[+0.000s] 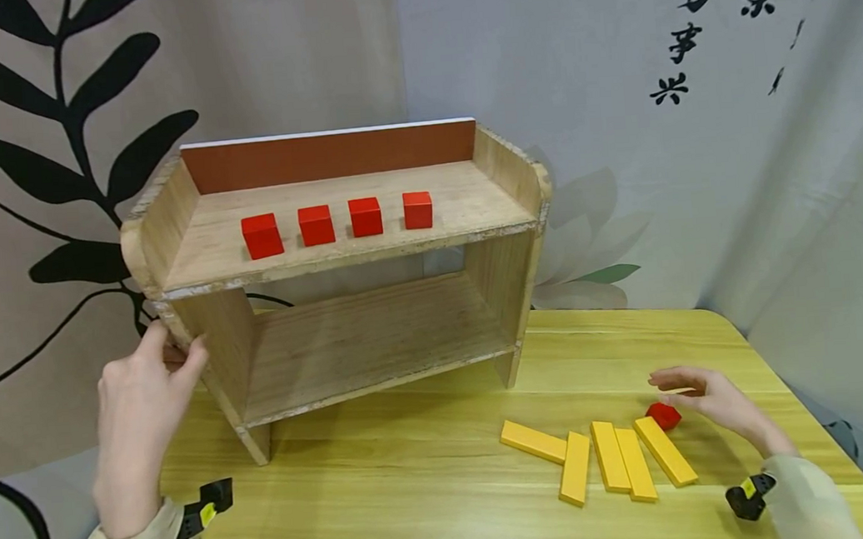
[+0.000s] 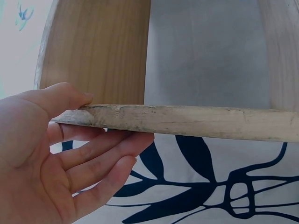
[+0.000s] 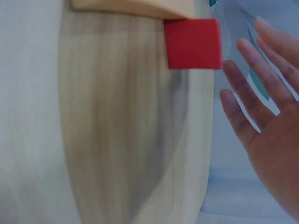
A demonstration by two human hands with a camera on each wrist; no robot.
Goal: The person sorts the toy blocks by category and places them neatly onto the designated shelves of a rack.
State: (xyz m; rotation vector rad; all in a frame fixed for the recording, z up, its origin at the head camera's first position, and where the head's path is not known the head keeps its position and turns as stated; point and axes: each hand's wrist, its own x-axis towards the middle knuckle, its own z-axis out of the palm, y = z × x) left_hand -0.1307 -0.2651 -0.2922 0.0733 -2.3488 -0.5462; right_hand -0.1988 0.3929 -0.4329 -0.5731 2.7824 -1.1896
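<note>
My left hand (image 1: 143, 398) grips the left side panel of a two-tier wooden shelf (image 1: 376, 336). In the left wrist view the thumb lies on one face of the panel's edge (image 2: 196, 120) and the fingers on the other. Along the upper board stands a row of several red cubes (image 1: 316, 226). At the right of the table, my right hand (image 1: 723, 412) hovers by a single red block (image 1: 664, 415) with nothing in its grasp. Its fingers are spread and apart from the block (image 3: 194, 44) in the right wrist view.
Several yellow blocks (image 1: 610, 457) lie flat in front of the red block, some side by side. The shelf stands tilted to the view on the light wooden table (image 1: 386, 481). Behind hang curtains (image 1: 296, 53) with leaf prints and black writing.
</note>
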